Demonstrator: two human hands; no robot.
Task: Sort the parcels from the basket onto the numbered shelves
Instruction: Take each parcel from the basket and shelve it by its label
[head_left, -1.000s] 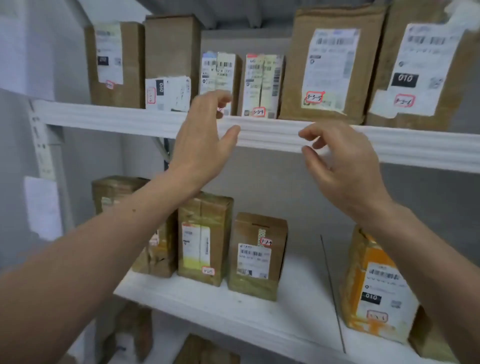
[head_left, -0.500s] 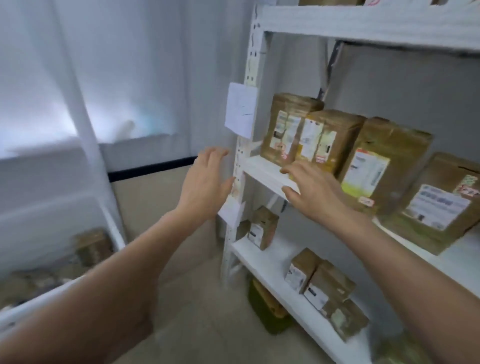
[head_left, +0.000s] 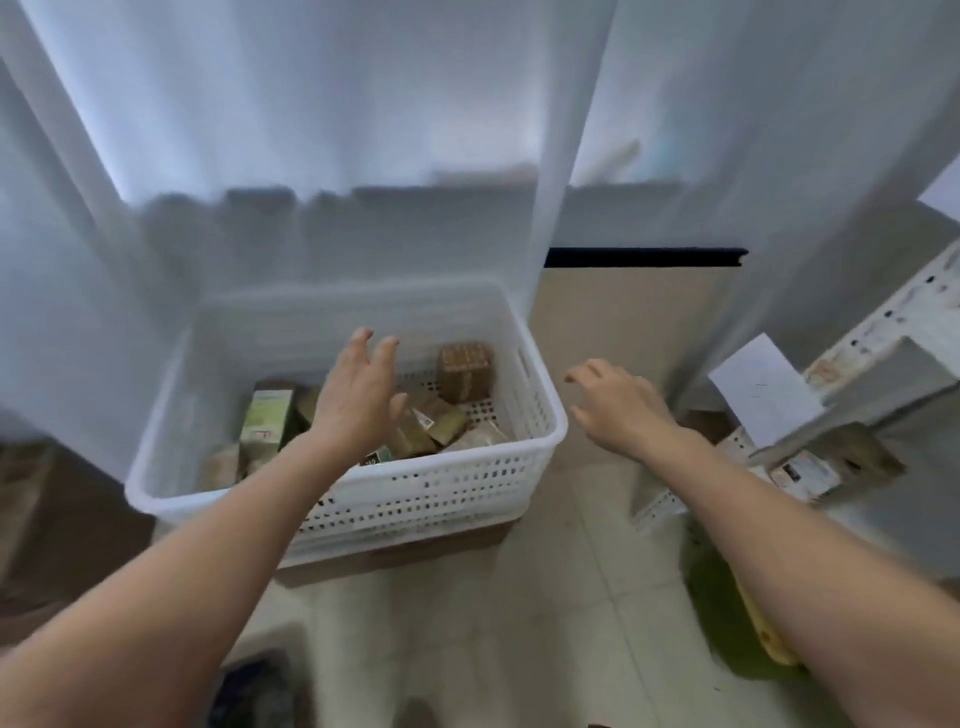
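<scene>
A white perforated plastic basket (head_left: 447, 483) stands on a cardboard box on the floor, left of centre. Several parcels lie inside: a brown cube-shaped box (head_left: 465, 371) at the back right, a green-and-white carton (head_left: 266, 418) at the left, and brown packets (head_left: 431, 428) in the middle. My left hand (head_left: 358, 397) hovers over the basket's middle, fingers spread, holding nothing. My right hand (head_left: 615, 405) hangs in the air just right of the basket's rim, fingers loosely curved and empty. The white shelf frame (head_left: 883, 332) shows at the right edge.
White curtains (head_left: 311, 130) hang behind the basket. A paper sheet (head_left: 761, 389) is stuck on the shelf post. A brown parcel (head_left: 852, 457) sits on a low shelf at right. A green and yellow object (head_left: 748, 623) lies on the tiled floor below. Brown boxes stand at far left.
My view has swung left and down from the shelves to the basket. Both hands have left the shelf edge and now reach toward the basket, still empty.
</scene>
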